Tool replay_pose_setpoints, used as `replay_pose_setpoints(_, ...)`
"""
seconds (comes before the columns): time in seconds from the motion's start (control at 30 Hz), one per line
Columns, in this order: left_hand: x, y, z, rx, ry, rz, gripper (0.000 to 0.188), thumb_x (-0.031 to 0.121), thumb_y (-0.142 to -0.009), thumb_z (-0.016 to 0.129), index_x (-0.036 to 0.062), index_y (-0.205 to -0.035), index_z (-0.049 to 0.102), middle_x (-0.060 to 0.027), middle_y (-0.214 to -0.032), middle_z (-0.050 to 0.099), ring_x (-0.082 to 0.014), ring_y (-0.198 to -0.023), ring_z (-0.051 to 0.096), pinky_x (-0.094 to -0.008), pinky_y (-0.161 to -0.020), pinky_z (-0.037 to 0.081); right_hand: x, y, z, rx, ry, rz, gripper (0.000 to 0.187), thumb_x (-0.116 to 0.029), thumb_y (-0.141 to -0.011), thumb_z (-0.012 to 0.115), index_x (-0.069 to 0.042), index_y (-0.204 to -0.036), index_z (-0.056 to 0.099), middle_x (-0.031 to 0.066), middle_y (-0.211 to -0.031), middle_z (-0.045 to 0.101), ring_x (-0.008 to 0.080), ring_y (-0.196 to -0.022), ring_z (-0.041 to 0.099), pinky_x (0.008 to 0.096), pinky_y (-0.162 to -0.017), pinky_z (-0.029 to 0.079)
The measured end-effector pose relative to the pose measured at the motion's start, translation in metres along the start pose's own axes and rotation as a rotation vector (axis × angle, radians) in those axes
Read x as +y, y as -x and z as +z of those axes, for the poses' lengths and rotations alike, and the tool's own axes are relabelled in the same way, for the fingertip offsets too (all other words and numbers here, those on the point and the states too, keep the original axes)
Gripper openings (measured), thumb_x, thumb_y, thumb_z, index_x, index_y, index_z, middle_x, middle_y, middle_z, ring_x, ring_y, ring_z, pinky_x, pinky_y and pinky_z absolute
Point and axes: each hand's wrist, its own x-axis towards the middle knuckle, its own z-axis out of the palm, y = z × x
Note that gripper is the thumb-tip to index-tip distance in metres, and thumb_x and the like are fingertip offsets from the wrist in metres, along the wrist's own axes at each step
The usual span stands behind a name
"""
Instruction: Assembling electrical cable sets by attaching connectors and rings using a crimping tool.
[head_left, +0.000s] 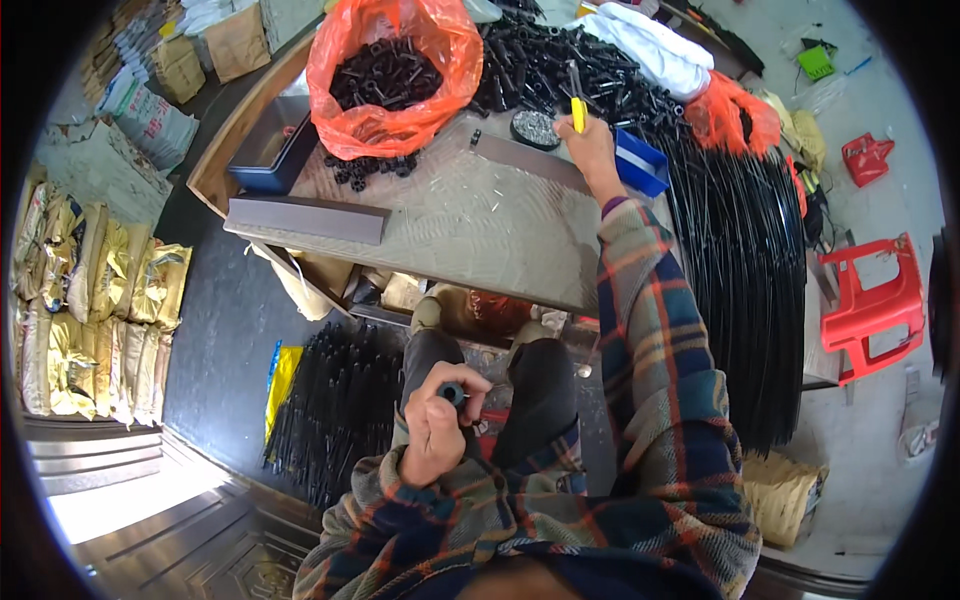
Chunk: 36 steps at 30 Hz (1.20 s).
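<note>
Nearest, above my lap (537, 405), my left hand (434, 425) is curled around a dark round part (452, 393), its end facing up; farther off, over the grey table (470, 225), my right hand (592, 150) grips a yellow-handled tool (579, 114), between a round patch of silvery bits (535, 128) to the left and a blue tray (640, 180) to the right; a heap of black parts (560, 65) lies beyond

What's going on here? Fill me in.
A person sits at a table. Their left hand, over the lap, holds a dark round piece end-up. Their right hand grips a yellow-handled tool over the tabletop, near a blue tray. An open orange bag of small black parts stands on the table, and long black rods lie in a mass at the right.
</note>
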Motion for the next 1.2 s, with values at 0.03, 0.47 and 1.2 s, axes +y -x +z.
replay_pose_setpoints(0.03, 0.001, -0.001, -0.005, 0.012, -0.006, 0.0, 0.066, 0.061, -0.086, 0.032, -0.0032, -0.087, 0.048, -0.006, -0.061, 0.043, -0.0103, -0.053, 0.038, -0.0231, -0.047, 0.029, -0.009, -0.006, 0.003, -0.038, 0.059, 0.124, 0.025, -0.03, -0.07, 0.068, -0.009, -0.083, 0.068, 0.0148, -0.081, 0.065, 0.0289, -0.077, 0.063, 0.0377, -0.069, 0.047)
replay_pose_setpoints(0.47, 0.009, -0.022, 0.004, 0.025, -0.064, 0.005, 0.066, 0.058, -0.089, 0.023, -0.0031, -0.091, 0.049, -0.0048, -0.063, 0.044, -0.0092, -0.054, 0.038, -0.0223, -0.049, 0.031, -0.101, 0.196, -0.074, -0.538, -1.292, 0.198, 0.017, -0.019, -0.081, 0.061, -0.003, -0.081, 0.054, 0.0069, -0.089, 0.045, 0.0112, -0.068, 0.044, 0.0231, -0.059, 0.037)
replay_pose_setpoints(1.2, 0.016, 0.036, 0.044, 0.002, -0.183, 0.192, 0.05, 0.045, -0.093, 0.03, -0.0008, -0.092, 0.05, -0.0016, -0.057, 0.045, -0.006, -0.046, 0.041, -0.0212, -0.042, 0.031, -0.133, 0.283, -0.153, -0.096, -0.285, -0.654, 0.012, 0.006, -0.066, 0.062, -0.001, -0.077, 0.061, 0.0126, -0.088, 0.055, 0.0205, -0.069, 0.054, 0.0262, -0.059, 0.042)
